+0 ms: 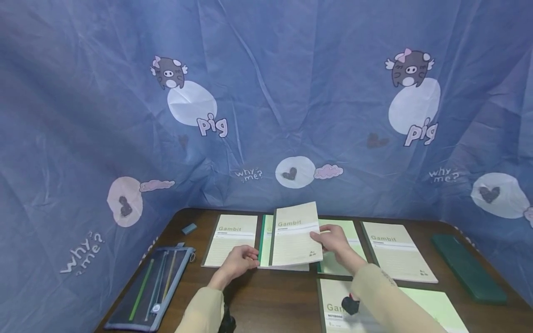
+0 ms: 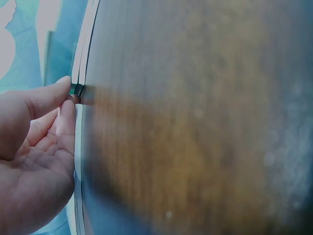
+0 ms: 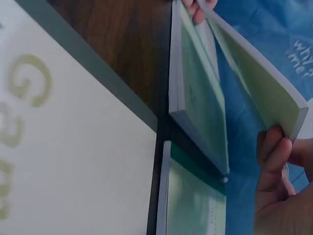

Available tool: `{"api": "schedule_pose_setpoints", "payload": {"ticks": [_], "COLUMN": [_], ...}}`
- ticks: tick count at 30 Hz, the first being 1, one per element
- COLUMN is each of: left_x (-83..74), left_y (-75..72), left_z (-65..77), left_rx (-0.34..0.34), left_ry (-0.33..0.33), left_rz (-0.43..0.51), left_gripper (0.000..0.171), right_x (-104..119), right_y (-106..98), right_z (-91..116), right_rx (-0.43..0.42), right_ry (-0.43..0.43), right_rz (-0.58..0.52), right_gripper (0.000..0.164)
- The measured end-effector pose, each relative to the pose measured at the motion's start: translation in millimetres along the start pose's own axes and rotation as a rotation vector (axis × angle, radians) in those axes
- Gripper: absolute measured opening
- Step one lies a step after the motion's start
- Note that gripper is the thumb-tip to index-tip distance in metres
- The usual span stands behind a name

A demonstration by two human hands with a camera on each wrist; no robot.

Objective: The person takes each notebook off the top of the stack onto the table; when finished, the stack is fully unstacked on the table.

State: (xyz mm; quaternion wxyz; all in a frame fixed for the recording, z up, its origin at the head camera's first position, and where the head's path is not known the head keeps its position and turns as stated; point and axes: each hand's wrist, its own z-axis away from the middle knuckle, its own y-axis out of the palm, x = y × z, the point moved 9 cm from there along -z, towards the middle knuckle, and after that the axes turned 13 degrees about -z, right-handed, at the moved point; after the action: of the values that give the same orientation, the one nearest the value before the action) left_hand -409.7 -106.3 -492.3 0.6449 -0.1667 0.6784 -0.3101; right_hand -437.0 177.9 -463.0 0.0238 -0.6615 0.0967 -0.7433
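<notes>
My right hand [image 1: 336,243] grips the right edge of a cream Gambit notebook [image 1: 295,245], thumb on its cover and fingers behind. That notebook is tilted up over a green notebook [image 1: 266,226] with a dark green spine, which lies on another one. At the lower left corner of this stack, my left hand [image 1: 239,262] pinches the green spine [image 2: 74,89] between thumb and fingertips. The right wrist view shows the raised notebook [image 3: 274,83] leaning away from the stack [image 3: 203,93]. Beside the left hand lies a cream notebook [image 1: 232,233].
To the right lie a green notebook [image 1: 343,231] and a cream one [image 1: 395,249]. In front, a cream notebook [image 1: 333,293] and a green one [image 1: 437,305] lie partly under my right forearm. A mesh pencil pouch [image 1: 176,275], blue eraser [image 1: 189,229] and dark green case [image 1: 468,268] flank them.
</notes>
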Motion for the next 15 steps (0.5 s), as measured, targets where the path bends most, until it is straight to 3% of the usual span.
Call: {"api": "schedule_pose_setpoints", "payload": {"ticks": [5, 15], "left_x": [-0.2, 1.0], "left_y": [-1.6, 1.0], "left_z": [0.7, -0.8], "left_rx": [-0.001, -0.004], "left_ry": [-0.002, -0.003], "left_rz": [0.011, -0.001], "left_gripper": [0.023, 0.024], "right_x": [-1, -15], "right_y": [-5, -1], "right_z": [23, 92], "right_rx": [0.029, 0.067], "right_ry": [0.048, 0.12], "right_rz": [-0.012, -0.016], "right_gripper": [0.051, 0.057]}}
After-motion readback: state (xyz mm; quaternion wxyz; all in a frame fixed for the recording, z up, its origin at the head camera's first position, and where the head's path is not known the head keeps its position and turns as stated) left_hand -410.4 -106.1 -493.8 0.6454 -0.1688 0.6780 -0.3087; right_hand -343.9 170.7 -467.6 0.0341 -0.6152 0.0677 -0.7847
